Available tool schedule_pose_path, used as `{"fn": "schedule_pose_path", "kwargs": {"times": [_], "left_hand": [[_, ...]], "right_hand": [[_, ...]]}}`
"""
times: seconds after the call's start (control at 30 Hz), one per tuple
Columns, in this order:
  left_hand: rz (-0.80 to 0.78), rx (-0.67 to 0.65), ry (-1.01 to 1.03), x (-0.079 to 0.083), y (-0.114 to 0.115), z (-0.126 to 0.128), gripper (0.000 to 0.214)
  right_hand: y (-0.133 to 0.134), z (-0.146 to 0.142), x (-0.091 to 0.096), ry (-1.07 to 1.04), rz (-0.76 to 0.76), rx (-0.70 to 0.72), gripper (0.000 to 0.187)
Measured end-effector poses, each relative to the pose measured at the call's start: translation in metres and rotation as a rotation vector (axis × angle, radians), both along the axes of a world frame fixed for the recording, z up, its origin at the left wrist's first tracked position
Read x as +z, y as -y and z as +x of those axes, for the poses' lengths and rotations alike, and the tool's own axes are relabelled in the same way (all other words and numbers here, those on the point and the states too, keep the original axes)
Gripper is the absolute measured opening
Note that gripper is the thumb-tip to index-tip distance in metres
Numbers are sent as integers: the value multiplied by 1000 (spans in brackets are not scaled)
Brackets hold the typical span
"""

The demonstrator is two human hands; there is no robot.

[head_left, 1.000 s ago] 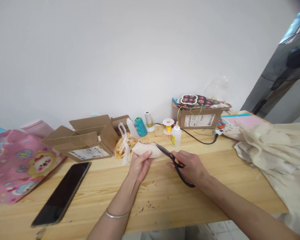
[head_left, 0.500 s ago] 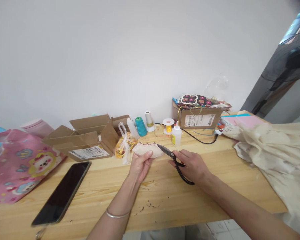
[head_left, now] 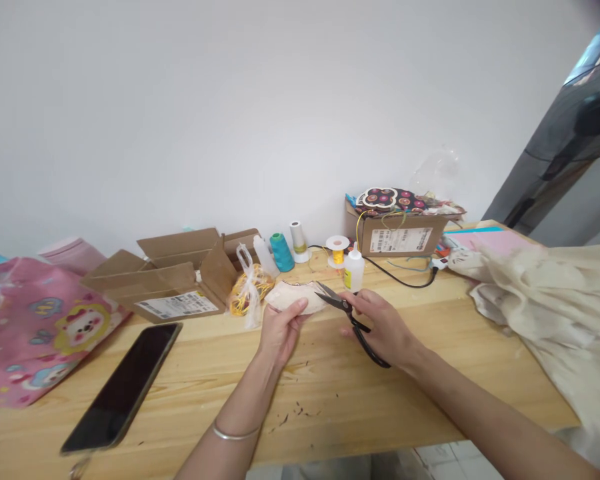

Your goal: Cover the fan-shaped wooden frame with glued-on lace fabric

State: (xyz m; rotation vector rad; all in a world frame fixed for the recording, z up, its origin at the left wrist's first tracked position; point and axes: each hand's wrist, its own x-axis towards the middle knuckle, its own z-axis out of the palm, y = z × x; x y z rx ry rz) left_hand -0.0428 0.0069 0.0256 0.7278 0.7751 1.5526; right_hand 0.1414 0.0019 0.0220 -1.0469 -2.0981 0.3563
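Note:
My left hand (head_left: 279, 331) pinches a small cream fabric piece (head_left: 296, 296) with a dark stitched edge, holding it just above the wooden table (head_left: 455, 347). My right hand (head_left: 386, 328) grips black scissors (head_left: 351, 320), fingers through the handles. The blades are slightly apart and their tips sit at the right edge of the fabric piece. Small dark thread scraps (head_left: 296, 408) lie on the wood below my hands. A silver bracelet circles my left wrist.
A dark phone (head_left: 121, 388) lies at front left beside a pink cartoon bag (head_left: 40, 333). Open cardboard boxes (head_left: 175, 277), a knotted bag of yellow thread (head_left: 247, 288), spools, a glue bottle (head_left: 353, 268) and a box of fabric (head_left: 399, 227) line the back. Cream cloth (head_left: 555, 313) drapes at right.
The scissor blades have parted a little and shifted slightly against the fabric's right edge. My left hand has kept the piece in nearly the same place.

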Motion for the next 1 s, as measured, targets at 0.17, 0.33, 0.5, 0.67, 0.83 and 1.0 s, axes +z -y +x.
{"fn": "schedule_pose_path", "kwargs": {"times": [0.17, 0.33, 0.5, 0.67, 0.83, 1.0], "left_hand": [[1, -26, -22, 0, 3, 5, 34], [-29, -20, -35, 0, 5, 10, 34], [-46, -28, -26, 0, 6, 12, 34], [-65, -26, -26, 0, 6, 12, 37], [-70, -24, -27, 1, 7, 13, 38], [-66, -61, -16, 1, 6, 11, 34]], "right_hand": [[3, -5, 1, 166, 71, -171, 33], [2, -7, 0, 182, 160, -214, 37], [1, -7, 0, 198, 174, -229, 36], [1, -7, -1, 183, 141, -213, 31], [-1, -8, -3, 128, 155, -181, 29], [-6, -2, -6, -111, -18, -131, 29]]}}
